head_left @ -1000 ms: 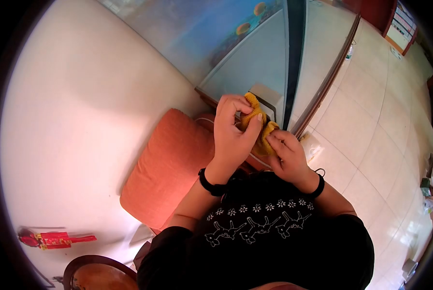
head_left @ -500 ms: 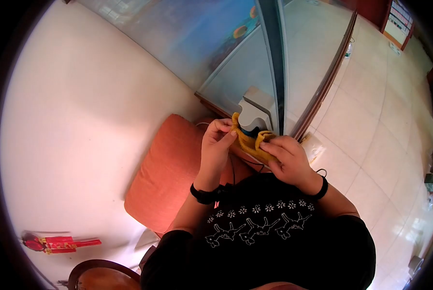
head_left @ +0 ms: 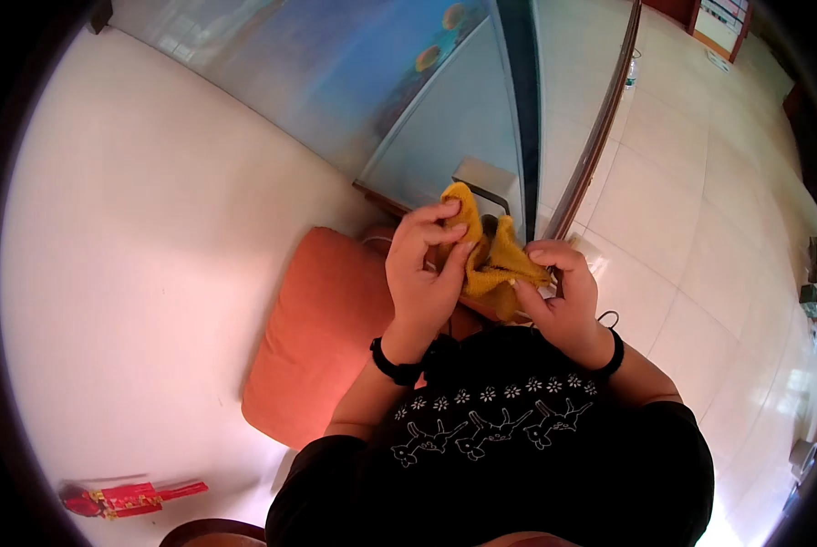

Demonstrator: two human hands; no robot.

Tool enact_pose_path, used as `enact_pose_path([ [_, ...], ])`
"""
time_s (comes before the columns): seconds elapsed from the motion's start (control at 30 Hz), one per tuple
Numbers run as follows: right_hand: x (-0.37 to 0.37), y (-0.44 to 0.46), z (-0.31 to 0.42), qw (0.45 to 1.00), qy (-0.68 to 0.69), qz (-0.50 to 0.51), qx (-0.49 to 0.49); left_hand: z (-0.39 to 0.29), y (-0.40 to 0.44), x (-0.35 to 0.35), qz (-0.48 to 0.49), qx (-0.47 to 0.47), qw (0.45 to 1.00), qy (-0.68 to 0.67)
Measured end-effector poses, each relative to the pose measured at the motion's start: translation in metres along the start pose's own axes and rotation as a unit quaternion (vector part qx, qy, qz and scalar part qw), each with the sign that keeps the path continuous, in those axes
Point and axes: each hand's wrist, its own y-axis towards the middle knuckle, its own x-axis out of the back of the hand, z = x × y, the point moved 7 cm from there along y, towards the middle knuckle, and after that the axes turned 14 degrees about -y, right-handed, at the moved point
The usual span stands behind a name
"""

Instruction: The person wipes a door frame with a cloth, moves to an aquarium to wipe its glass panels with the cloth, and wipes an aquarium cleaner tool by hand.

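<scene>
A mustard-yellow cloth hangs bunched and folded between my two hands, in front of my chest. My left hand grips its left part, with the fingertips and thumb pressed on the raised edge. On the other side my right hand pinches the right end between thumb and fingers. Behind the cloth a grey-white device with a dark edge is partly hidden. Both wrists carry black bands.
An orange cushion lies to the left against the white wall. Glass panels with a dark frame stand ahead. Tiled floor stretches along the right. A red ornament hangs at the lower left, above a brown round-edged piece.
The cloth has been lifted and opened out in my hands, and now covers more of the grey-white device. My left hand has moved slightly right, and the view has shifted a little.
</scene>
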Motion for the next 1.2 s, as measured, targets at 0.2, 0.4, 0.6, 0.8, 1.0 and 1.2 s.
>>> enact_pose_path([
  [0.2, -0.026, -0.021, -0.023, 0.987, 0.099, 0.058, -0.114, 0.044, -0.024, 0.026, -0.057, 0.132, 0.965, -0.221],
  [0.4, -0.016, -0.023, -0.005, 0.996, 0.043, 0.023, -0.08, 0.047, -0.03, 0.029, -0.064, 0.117, 0.969, -0.209],
  [0.6, -0.002, 0.018, 0.028, 0.996, -0.044, -0.083, 0.004, 0.025, -0.007, 0.014, -0.072, 0.017, 0.97, -0.231],
  [0.8, -0.028, 0.021, 0.03, 0.978, -0.197, 0.005, 0.073, 0.03, -0.014, 0.018, -0.029, -0.019, 0.988, -0.149],
  [1.0, -0.051, -0.03, 0.0, 0.962, -0.264, 0.027, 0.068, 0.05, -0.034, 0.026, -0.041, -0.011, 0.993, -0.112],
  [1.2, -0.043, -0.032, -0.005, 0.987, -0.151, 0.041, 0.019, 0.047, -0.037, 0.025, -0.041, 0.017, 0.994, -0.103],
])
